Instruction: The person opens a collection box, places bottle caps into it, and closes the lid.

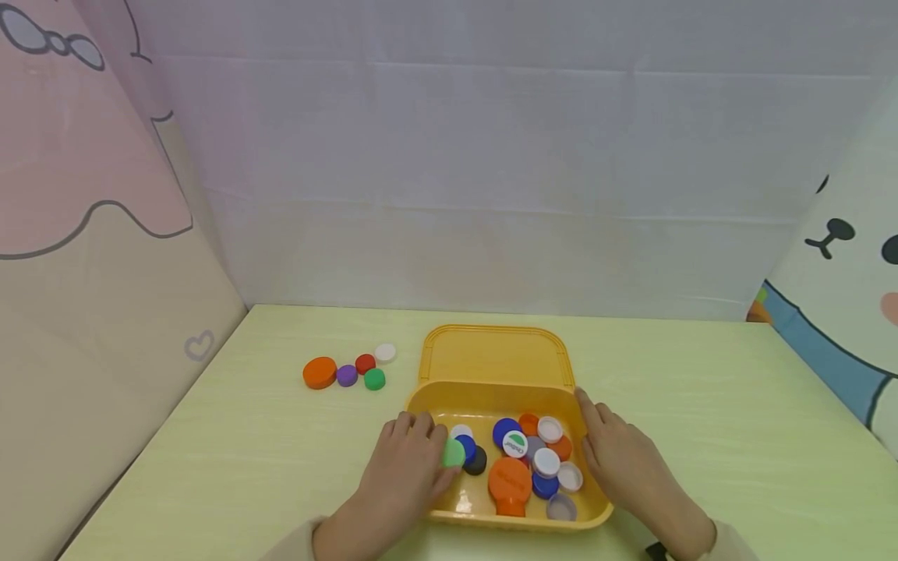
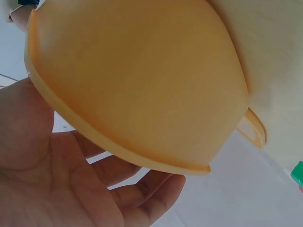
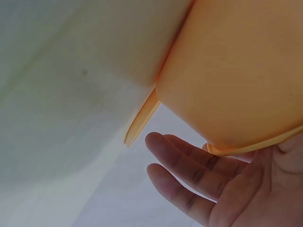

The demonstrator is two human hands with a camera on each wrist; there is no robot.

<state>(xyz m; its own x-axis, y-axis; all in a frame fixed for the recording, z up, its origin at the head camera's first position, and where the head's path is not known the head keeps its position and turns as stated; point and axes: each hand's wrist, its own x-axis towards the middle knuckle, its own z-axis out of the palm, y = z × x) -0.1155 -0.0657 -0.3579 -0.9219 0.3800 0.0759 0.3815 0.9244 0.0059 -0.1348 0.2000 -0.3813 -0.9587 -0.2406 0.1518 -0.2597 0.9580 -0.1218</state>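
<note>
A yellow plastic box (image 1: 449, 396) lies with its lid (image 1: 496, 354) folded back behind it. Inside are several bottle caps, among them a large orange cap (image 1: 510, 479), a black cap (image 1: 476, 461) and a blue cap (image 1: 545, 486). My left hand (image 1: 402, 467) reaches over the box's left side and pinches a light green cap (image 1: 453, 453) between finger and thumb. At the other end, my right hand (image 1: 627, 452) rests on the right rim with fairly straight fingers (image 3: 182, 163). The wrist views show mostly the box's outer wall (image 2: 142, 85); the pinched cap is hidden there.
Left of the box, on the pale table (image 1: 231, 436), lie an orange cap (image 1: 319, 372), a purple cap (image 1: 347, 375), a red cap (image 1: 365, 364), a green cap (image 1: 375, 379) and a white cap (image 1: 385, 354). A pale cloth (image 1: 491, 171) hangs behind the table.
</note>
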